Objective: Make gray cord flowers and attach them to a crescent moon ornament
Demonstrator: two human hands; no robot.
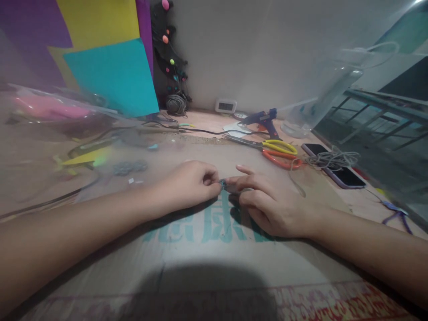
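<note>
Near the middle of the view, a small dark grey-blue piece [222,183] is pinched between the thumb and fingers of my left hand [194,183]. From the right, my right hand [272,200] reaches the same piece with its index fingertip; its other fingers are bent and the little details under them are hidden. Both hands are just above a cardboard sheet [187,263] printed with green characters. Left of my left hand lie dark, flower-like pieces [129,167], blurred, and a small white scrap [131,181].
Orange and yellow-handled scissors [279,147] and a glue gun [264,119] lie behind my right hand. Farther right are a phone [346,177] and a coiled cable [337,158]. A white digital clock [226,106] stands by the wall. A plastic bag with pink contents [50,107] is left.
</note>
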